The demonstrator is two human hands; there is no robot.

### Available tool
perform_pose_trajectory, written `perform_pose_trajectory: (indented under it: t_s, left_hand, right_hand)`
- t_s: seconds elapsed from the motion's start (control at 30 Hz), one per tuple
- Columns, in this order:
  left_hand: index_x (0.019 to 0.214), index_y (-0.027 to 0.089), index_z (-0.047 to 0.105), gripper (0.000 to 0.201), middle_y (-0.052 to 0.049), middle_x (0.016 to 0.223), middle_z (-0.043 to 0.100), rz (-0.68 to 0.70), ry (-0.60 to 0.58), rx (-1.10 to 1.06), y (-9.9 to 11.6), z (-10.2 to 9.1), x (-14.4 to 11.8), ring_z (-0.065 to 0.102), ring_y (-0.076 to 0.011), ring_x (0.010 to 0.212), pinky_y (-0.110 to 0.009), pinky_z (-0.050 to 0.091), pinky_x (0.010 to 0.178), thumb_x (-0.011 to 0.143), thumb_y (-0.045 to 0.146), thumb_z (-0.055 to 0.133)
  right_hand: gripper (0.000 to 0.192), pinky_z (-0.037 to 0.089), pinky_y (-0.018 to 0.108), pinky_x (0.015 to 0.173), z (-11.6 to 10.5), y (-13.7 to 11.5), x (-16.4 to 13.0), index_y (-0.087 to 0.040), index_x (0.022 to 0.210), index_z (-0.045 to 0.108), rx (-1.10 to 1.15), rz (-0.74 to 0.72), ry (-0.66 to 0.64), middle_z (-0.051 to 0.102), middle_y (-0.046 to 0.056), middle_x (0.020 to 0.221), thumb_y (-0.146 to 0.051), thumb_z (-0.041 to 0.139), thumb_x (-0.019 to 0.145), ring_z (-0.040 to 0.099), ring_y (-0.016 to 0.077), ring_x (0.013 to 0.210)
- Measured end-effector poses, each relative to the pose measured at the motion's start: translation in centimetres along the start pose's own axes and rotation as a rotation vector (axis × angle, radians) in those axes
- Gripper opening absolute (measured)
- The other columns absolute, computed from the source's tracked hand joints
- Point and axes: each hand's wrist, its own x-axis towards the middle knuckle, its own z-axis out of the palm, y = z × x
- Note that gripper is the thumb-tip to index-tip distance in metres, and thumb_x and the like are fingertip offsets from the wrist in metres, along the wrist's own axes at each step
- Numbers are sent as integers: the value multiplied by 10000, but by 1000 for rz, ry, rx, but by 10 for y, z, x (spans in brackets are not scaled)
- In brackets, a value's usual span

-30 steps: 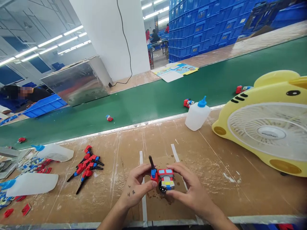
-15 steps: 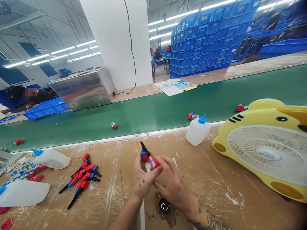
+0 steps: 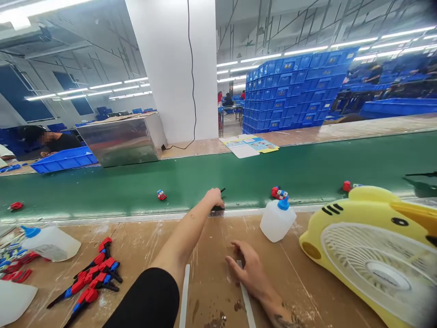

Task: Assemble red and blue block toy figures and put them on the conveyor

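Green belt (image 3: 307,168) now takes the left hand (image 3: 215,198), stretched out from the worktop (image 3: 136,246) and closed on the toy, of which only a black tip (image 3: 222,190) shows. A second ago both hands gripped it; the right hand (image 3: 247,269) now lies flat and empty.

Brown workbench (image 3: 317,291), scuffed and glue-stained, with two white tape strips (image 3: 185,291) near the front edge; on it a pile of red-blue-black toy parts (image 3: 94,275) at left, a glue bottle lying on its side (image 3: 51,241) behind them, an upright blue-capped glue bottle (image 3: 277,219) mid-right, and a yellow desk fan (image 3: 372,253) face-up at right. Right hand (image 3: 251,269) rests flat on the bench. Green conveyor belt (image 3: 307,168) runs along the far edge, carrying small red toy cars (image 3: 161,195) spaced well apart.
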Motion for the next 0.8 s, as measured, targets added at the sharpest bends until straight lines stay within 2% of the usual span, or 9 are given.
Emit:
perform_pose_trajectory:
  t_s: [0.07, 0.17, 0.3, 0.43, 0.53, 0.6, 0.67, 0.7, 0.8]
  left_hand:
    - [1190, 149, 608, 311, -85, 1166, 630, -15, -24, 57, 3, 6, 9, 639, -222, 1015, -417, 557, 871, 951, 347, 634]
    - [1258, 155, 572, 378, -103, 1238, 598, 8, 18, 91, 2, 18, 3, 614, -247, 1079, -458, 531, 922, 951, 370, 627]
    - [1383, 168, 471, 550, -135, 1369, 512, 101, 108, 44, -4, 32, -24, 539, -296, 1205, -510, 464, 1003, 926, 424, 637]
    - [1431, 77, 411, 768, -215, 1310, 546, 232, 102, -41, -29, 22, -62, 563, -324, 1187, -415, 469, 991, 820, 424, 722]
    - [1315, 114, 551, 627, -184, 1195, 621, 325, 80, -78, -76, -7, -118, 610, -322, 1107, -360, 490, 930, 771, 362, 738]
    - [1250, 183, 604, 500, -126, 1150, 651, 361, 94, -90, -120, -30, -173, 619, -297, 1077, -344, 487, 918, 782, 325, 708]
    - [1206, 214, 624, 388, -99, 1104, 668, 330, 131, -91, -170, -48, -237, 630, -277, 1026, -346, 485, 896, 828, 297, 637]
    - [1206, 210, 622, 358, -102, 1087, 669, 278, 154, -84, -196, -53, -268, 632, -274, 1003, -350, 486, 876, 859, 292, 593]
    - [1147, 246, 648, 288, -88, 1067, 663, -65, 269, 21, -268, -49, -350, 620, -273, 1022, -351, 477, 874, 894, 283, 516]
  right_hand:
    - [294, 540, 401, 815, -1, 1, 0, -196, 1139, 607, 14, 40, -11, 678, 81, 974, -386, 591, 914, 649, 262, 892]
    - [299, 550, 403, 793, -1, 2, 0, -192, 1097, 636, 15, 56, -21, 691, 79, 931, -414, 588, 902, 657, 263, 852]
    - [324, 573, 403, 750, 1, 4, 0, -207, 1043, 676, 1, 68, -11, 709, 72, 869, -477, 590, 887, 675, 269, 799]
    - [369, 599, 395, 653, -2, 5, -4, -248, 952, 718, 10, 127, 26, 739, 62, 810, -578, 612, 824, 702, 293, 725]
    - [338, 604, 386, 670, -5, 2, -2, -283, 886, 726, 16, 232, -8, 754, 43, 828, -595, 624, 807, 720, 305, 771]
    - [327, 599, 373, 676, -2, -3, 11, -283, 866, 725, 23, 274, -62, 759, 42, 846, -590, 634, 800, 721, 305, 795]
    - [348, 588, 363, 663, 11, -12, 39, -265, 857, 719, 34, 250, -120, 759, 53, 851, -593, 618, 802, 717, 299, 790]
    - [367, 580, 359, 661, 22, -19, 59, -252, 859, 712, 33, 213, -150, 756, 59, 849, -596, 591, 811, 712, 292, 780]
    - [401, 560, 352, 702, 72, -40, 140, -209, 913, 683, -17, 97, -234, 737, 68, 828, -560, 512, 826, 692, 262, 759]
